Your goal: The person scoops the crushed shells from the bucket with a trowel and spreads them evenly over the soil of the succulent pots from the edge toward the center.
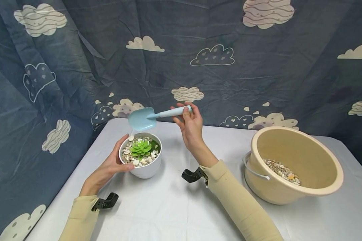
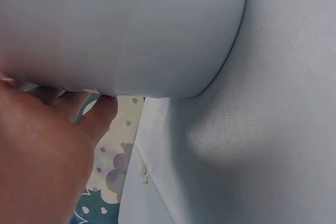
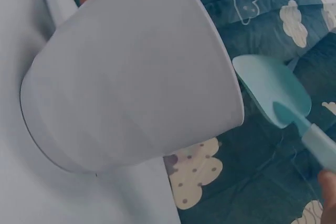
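Note:
A white flower pot (image 1: 146, 171) stands on the table, holding a green succulent (image 1: 140, 148) with pale pebbles (image 1: 144, 161) around it. My left hand (image 1: 110, 163) grips the pot from the left, its thumb across the near side and the fingers round the far left. In my right hand (image 1: 193, 129) is the handle of a light blue garden trowel (image 1: 142, 119), pinched near its end. The trowel's blade tilts over the pot's far rim, just above the pebbles. From the right wrist view, the blade (image 3: 273, 85) appears beside the pot's rim.
To the right stands a beige bucket (image 1: 259, 179) with a grey handle (image 1: 256, 173) hanging at its side and small stones (image 1: 282, 171) in its bottom. A white cloth (image 1: 175, 207) covers the table. Behind it hangs a dark curtain (image 1: 175, 77) with a cloud print.

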The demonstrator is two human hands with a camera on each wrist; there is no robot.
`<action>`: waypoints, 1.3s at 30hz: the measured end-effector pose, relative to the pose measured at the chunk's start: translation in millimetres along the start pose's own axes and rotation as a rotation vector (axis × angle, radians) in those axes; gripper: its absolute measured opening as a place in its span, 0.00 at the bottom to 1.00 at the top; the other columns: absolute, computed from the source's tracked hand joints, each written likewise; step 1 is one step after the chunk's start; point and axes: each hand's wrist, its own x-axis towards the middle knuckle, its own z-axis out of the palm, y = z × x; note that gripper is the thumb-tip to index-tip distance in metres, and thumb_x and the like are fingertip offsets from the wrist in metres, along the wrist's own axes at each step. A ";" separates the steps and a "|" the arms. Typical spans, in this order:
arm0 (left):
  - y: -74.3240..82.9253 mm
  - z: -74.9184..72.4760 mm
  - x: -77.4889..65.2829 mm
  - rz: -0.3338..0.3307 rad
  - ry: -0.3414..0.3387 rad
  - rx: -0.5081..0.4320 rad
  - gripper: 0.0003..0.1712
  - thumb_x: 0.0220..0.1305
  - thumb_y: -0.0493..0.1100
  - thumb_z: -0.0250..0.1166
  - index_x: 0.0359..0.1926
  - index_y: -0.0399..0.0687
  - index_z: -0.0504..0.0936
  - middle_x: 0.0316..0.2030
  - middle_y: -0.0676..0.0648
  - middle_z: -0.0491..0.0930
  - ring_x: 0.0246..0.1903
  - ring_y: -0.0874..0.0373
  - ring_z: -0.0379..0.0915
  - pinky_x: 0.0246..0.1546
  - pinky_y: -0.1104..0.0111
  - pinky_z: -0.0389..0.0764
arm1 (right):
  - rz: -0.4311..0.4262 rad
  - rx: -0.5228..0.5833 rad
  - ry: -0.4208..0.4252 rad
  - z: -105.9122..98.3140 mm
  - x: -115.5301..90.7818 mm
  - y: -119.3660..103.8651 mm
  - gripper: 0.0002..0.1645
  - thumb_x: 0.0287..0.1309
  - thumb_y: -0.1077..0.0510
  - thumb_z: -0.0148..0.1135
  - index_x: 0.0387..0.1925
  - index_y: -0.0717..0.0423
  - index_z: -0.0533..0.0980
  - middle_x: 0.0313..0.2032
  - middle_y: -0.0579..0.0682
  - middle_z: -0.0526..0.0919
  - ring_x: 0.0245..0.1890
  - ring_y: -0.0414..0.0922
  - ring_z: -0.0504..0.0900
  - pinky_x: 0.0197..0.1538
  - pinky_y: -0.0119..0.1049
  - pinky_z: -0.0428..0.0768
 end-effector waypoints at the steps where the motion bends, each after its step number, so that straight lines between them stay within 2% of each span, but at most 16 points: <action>1: 0.6 0.6 0.4 -0.001 -0.002 0.000 0.59 0.56 0.36 0.69 0.78 0.63 0.41 0.74 0.48 0.39 0.72 0.48 0.40 0.66 0.55 0.53 | 0.015 0.003 0.030 -0.7 -0.4 -0.8 0.16 0.73 0.58 0.49 0.56 0.60 0.66 0.59 0.63 0.72 0.57 0.58 0.77 0.54 0.42 0.78; 4: 2.7 1.9 1.2 -0.010 -0.001 0.000 0.58 0.56 0.36 0.69 0.77 0.67 0.42 0.75 0.49 0.39 0.72 0.48 0.41 0.66 0.55 0.55 | 0.048 -0.002 0.091 -2.4 -1.7 -3.3 0.15 0.71 0.57 0.53 0.54 0.60 0.67 0.56 0.61 0.75 0.56 0.59 0.78 0.53 0.42 0.79; 7: 3.8 2.9 1.8 -0.015 -0.003 0.003 0.58 0.56 0.36 0.69 0.77 0.66 0.43 0.74 0.48 0.41 0.72 0.47 0.41 0.65 0.55 0.56 | 0.078 0.000 0.125 -2.8 -4.1 -6.4 0.16 0.69 0.56 0.56 0.52 0.62 0.70 0.54 0.60 0.76 0.53 0.56 0.80 0.51 0.42 0.80; 12: 2.7 4.1 3.3 0.000 -0.013 0.011 0.58 0.57 0.37 0.69 0.78 0.63 0.41 0.75 0.47 0.35 0.72 0.44 0.35 0.67 0.43 0.47 | 0.115 0.007 0.146 0.5 -12.1 -14.6 0.20 0.68 0.55 0.60 0.55 0.63 0.70 0.55 0.61 0.77 0.46 0.50 0.82 0.51 0.42 0.80; 16: 3.3 5.2 3.8 0.003 -0.012 0.010 0.58 0.57 0.37 0.69 0.78 0.64 0.41 0.75 0.46 0.35 0.73 0.44 0.35 0.67 0.42 0.45 | 0.126 0.023 0.142 3.2 -20.6 -23.4 0.21 0.67 0.55 0.61 0.53 0.65 0.70 0.54 0.62 0.77 0.43 0.49 0.82 0.50 0.43 0.80; 18: 3.9 5.3 3.1 -0.003 -0.008 0.011 0.58 0.57 0.36 0.68 0.78 0.65 0.41 0.75 0.46 0.35 0.73 0.45 0.35 0.67 0.45 0.47 | 0.129 0.030 0.139 3.9 -25.6 -28.4 0.19 0.66 0.55 0.62 0.50 0.64 0.70 0.53 0.61 0.78 0.43 0.49 0.83 0.51 0.43 0.80; 21: 4.6 5.0 1.2 -0.014 -0.002 0.013 0.58 0.57 0.35 0.68 0.78 0.65 0.41 0.75 0.45 0.36 0.72 0.45 0.37 0.66 0.56 0.55 | 0.137 0.032 0.131 4.4 -34.1 -36.1 0.16 0.66 0.56 0.63 0.46 0.63 0.70 0.51 0.60 0.78 0.45 0.50 0.83 0.51 0.44 0.80; 24: 4.4 5.1 -0.6 -0.015 0.003 0.008 0.59 0.57 0.35 0.69 0.78 0.61 0.40 0.75 0.44 0.38 0.72 0.43 0.38 0.61 0.69 0.62 | 0.151 0.034 0.125 3.2 -43.3 -44.1 0.14 0.67 0.57 0.62 0.43 0.62 0.69 0.50 0.59 0.77 0.46 0.51 0.82 0.52 0.44 0.79; 26: 4.5 5.9 -1.7 -0.014 0.001 -0.003 0.60 0.57 0.35 0.69 0.78 0.59 0.39 0.74 0.43 0.39 0.72 0.43 0.38 0.58 0.74 0.64 | 0.165 0.044 0.127 1.4 -49.5 -49.6 0.13 0.67 0.58 0.62 0.42 0.61 0.69 0.50 0.59 0.77 0.47 0.51 0.81 0.52 0.44 0.79; 32: 5.3 6.8 -2.8 -0.005 -0.001 -0.023 0.59 0.57 0.33 0.69 0.78 0.60 0.40 0.74 0.43 0.41 0.71 0.45 0.42 0.57 0.74 0.67 | 0.187 0.073 0.148 -6.5 -65.1 -66.1 0.12 0.67 0.58 0.62 0.40 0.61 0.68 0.50 0.58 0.76 0.47 0.51 0.81 0.53 0.45 0.78; 39: 9.4 6.7 -4.3 0.001 -0.009 0.015 0.59 0.57 0.33 0.69 0.78 0.59 0.40 0.74 0.43 0.39 0.72 0.47 0.39 0.56 0.77 0.65 | 0.112 0.069 0.112 -13.2 -79.5 -83.5 0.12 0.66 0.60 0.63 0.40 0.61 0.67 0.45 0.56 0.79 0.48 0.51 0.80 0.54 0.48 0.77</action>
